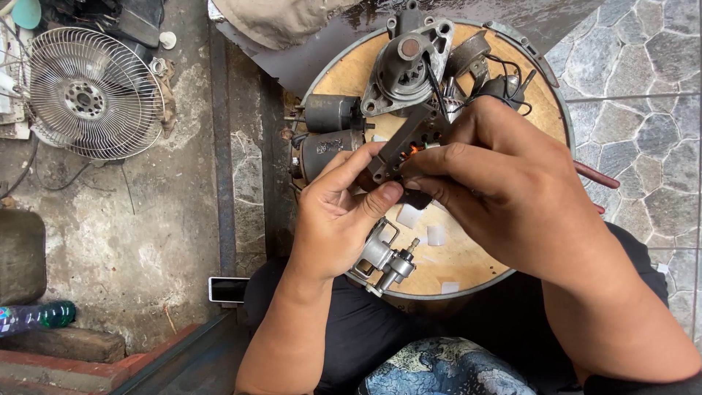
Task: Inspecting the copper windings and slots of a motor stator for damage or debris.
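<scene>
My left hand (333,212) and my right hand (504,183) both grip a small dark motor stator (409,143) with copper windings showing inside, held above a round wooden board (453,256). My left thumb presses its lower edge; my right fingers pinch it from the right. Under my left hand a small silver metal fitting (384,262) lies on the board's near edge.
On the board sit a grey motor housing (406,69), two dark cylindrical motors (329,132), black wires (504,84) and bits of white paper (435,234). A wire fan guard (91,91) lies on the concrete at left. A phone (228,290) and a green bottle (36,317) lie lower left.
</scene>
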